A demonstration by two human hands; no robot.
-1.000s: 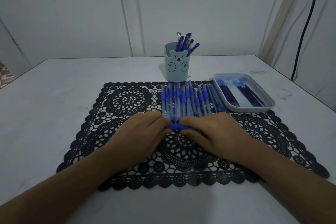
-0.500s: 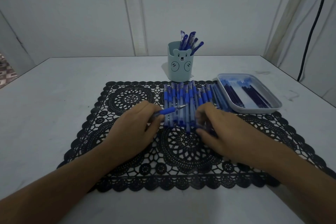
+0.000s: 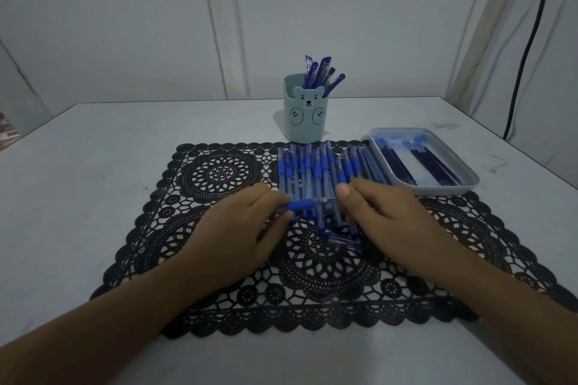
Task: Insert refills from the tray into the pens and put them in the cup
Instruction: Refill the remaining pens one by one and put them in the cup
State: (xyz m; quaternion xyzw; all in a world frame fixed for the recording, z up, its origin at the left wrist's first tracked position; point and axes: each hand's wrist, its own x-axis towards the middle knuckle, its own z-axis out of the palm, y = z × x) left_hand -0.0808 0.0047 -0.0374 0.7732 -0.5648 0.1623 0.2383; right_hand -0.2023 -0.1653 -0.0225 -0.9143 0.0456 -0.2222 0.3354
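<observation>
Several pens (image 3: pixel 322 75) fill the cup (image 3: pixel 305 117); refills (image 3: pixel 416 162) line the tray (image 3: pixel 469 180)

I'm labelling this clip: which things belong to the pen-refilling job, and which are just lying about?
Job: held pen, row of pens, refills, tray, bear cup.
Lying about: lace mat, black cable.

The left hand (image 3: pixel 240 228) has turned the pen (image 3: pixel 300 205) it pinches. Half a second ago the tip slanted up toward the desk's far edge; now it lies almost level and points at the right hand (image 3: pixel 384 216). That hand has shifted left, bringing its thumb just beside the tip. A small blue piece (image 3: pixel 339 241) now lies uncovered on the mat (image 3: pixel 219 172), on the near side of the pen row.
</observation>
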